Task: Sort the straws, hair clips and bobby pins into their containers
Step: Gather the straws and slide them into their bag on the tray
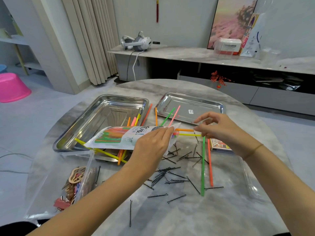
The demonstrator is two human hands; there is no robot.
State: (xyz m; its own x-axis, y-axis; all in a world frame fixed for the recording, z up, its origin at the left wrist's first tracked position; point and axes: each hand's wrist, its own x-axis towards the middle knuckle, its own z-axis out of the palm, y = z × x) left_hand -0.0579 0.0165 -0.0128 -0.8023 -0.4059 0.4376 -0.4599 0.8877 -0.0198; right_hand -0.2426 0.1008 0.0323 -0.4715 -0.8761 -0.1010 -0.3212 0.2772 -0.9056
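Observation:
My left hand (153,142) grips the open end of a white straw bag (119,137) that lies over the near edge of the left steel tray (102,106). My right hand (219,128) pinches an orange straw (185,129) and a yellow straw (189,134) whose far ends sit at the bag's mouth. Loose coloured straws lie around the bag; a green straw (202,167) and an orange-red straw (210,164) lie below my right hand. Several black bobby pins (170,174) are scattered on the table. A clear bag of hair clips (76,183) lies at the left.
A second steel tray (204,103) stands at the back right with two straws reaching over its near rim. A small printed box (219,145) lies under my right wrist. A clear plastic container (250,181) sits at the table's right edge. The table is round marble.

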